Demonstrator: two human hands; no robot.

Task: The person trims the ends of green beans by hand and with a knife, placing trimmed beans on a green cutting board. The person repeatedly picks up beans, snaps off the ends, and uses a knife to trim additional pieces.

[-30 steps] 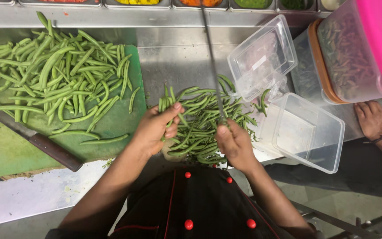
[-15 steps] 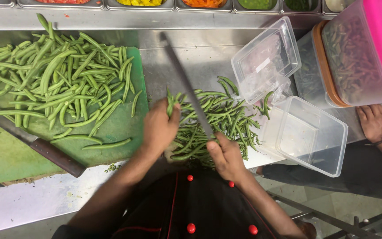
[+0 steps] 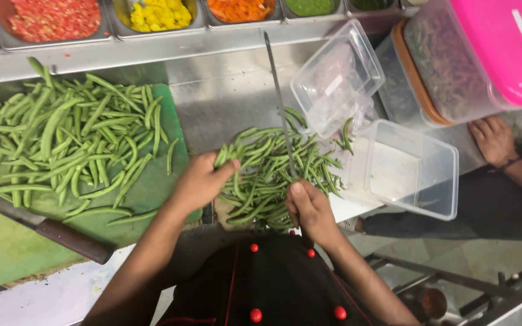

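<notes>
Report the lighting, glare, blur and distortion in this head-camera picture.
Head view: light is even and soft, with only faint shadows; pale glare lies on the steel counter and the clear containers; the green beans, left hand, right hand and knife blade look sharp; the pink lid at the corner looks stretched by the wide lens.

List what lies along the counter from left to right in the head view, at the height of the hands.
Second knife's dark handle → green cutting board with loose beans → left hand → bean pile → right hand holding the knife → clear tub → another person's hand.
</notes>
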